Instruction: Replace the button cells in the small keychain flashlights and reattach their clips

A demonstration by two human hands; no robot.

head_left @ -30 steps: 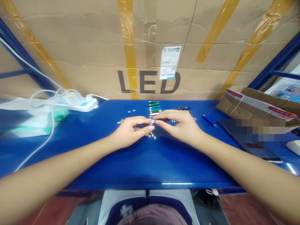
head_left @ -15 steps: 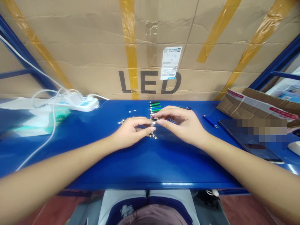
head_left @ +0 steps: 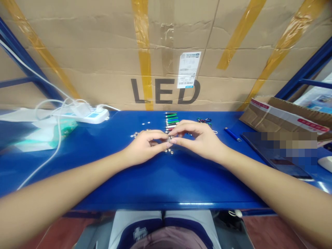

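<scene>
My left hand (head_left: 141,147) is closed in a pinch on a small silvery metal piece (head_left: 169,138). My right hand (head_left: 201,138) meets it from the other side, thumb and fingers pinched at the same piece, which the fingertips partly cover. Just below the fingertips lie several small round metal parts (head_left: 169,151), and more small round parts (head_left: 136,134) sit left of my left hand. Behind the hands is a row of slim green, blue, black and red tubes (head_left: 171,119) with silvery ends. Several coloured clips (head_left: 204,120) lie beyond my right hand.
A blue slim tube (head_left: 232,134) lies to the right, beside a dark flat device (head_left: 272,155). Behind that stands an open cardboard box (head_left: 282,117). At left are a white power strip (head_left: 95,116) with cables and a green-white packet (head_left: 49,135). A large carton (head_left: 103,69) walls the back.
My right hand has shifted slightly down and left, its fingertips closing in on the metal piece. More of the tubes and the coloured clips now show. The left hand stays nearly still.
</scene>
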